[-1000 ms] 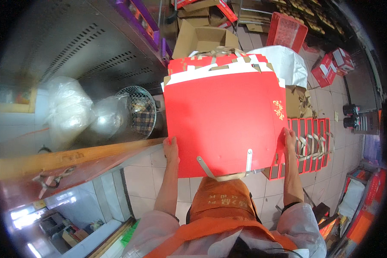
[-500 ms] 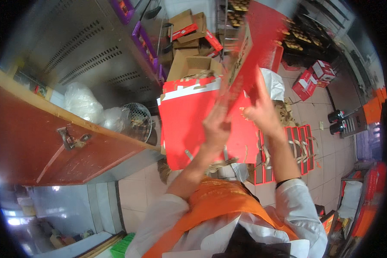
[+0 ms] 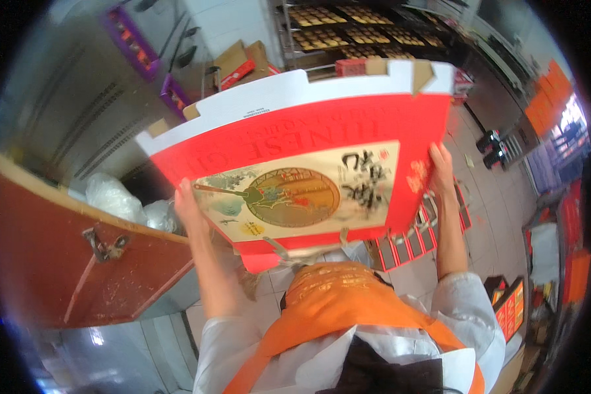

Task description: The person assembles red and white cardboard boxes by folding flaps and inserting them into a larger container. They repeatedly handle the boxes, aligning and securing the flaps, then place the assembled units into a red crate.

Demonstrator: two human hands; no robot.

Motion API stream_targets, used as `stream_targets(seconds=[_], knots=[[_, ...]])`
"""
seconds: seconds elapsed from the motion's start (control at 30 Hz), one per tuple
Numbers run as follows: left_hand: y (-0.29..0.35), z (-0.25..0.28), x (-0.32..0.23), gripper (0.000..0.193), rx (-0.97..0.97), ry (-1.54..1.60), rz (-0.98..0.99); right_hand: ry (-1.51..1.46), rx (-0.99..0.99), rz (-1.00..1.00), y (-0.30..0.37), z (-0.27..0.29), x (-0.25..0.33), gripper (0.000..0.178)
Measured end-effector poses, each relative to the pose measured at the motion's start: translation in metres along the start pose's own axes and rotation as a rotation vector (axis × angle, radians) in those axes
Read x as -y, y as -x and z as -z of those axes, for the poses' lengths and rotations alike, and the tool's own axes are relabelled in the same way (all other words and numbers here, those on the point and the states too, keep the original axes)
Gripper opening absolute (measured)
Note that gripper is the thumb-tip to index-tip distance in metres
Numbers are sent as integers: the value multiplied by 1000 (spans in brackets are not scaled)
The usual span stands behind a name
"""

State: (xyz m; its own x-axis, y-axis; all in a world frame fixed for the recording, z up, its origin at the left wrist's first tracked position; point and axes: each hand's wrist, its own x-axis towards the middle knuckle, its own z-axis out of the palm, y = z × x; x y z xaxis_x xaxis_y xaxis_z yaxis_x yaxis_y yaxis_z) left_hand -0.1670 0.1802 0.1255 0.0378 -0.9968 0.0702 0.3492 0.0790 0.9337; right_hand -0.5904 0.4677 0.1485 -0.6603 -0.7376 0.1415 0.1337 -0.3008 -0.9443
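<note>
A wide red cardboard gift box, opened out or only partly folded, is held up before me between both hands. White flaps run along its far edge, and a cream panel with a round picture faces up. My left hand grips its left edge, thumb on the printed side. At the right edge, my right hand holds it the same way, fingers mostly hidden behind the board. Brown ribbon handles hang at its near edge. Whatever lies beneath the cardboard is mostly covered.
Several red-edged boxes stand on the tiled floor at right. To the left are a reddish-brown cabinet and clear plastic bags. Trays of baked goods fill a rack at the back, near opened brown cartons.
The red cardboard was upright, edge-on and blurred above the stack; now it is spread wide with its printed face showing. My hands have moved apart to its two side edges.
</note>
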Motion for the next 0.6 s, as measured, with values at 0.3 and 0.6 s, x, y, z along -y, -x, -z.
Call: stream_targets(seconds=[0.3, 0.6], knots=[[97, 12, 21, 26, -26, -28, -92, 470, -303, 193, -69, -12, -5, 48], [94, 60, 48, 39, 112, -253, -82, 273, -76, 98, -51, -31, -3, 55]])
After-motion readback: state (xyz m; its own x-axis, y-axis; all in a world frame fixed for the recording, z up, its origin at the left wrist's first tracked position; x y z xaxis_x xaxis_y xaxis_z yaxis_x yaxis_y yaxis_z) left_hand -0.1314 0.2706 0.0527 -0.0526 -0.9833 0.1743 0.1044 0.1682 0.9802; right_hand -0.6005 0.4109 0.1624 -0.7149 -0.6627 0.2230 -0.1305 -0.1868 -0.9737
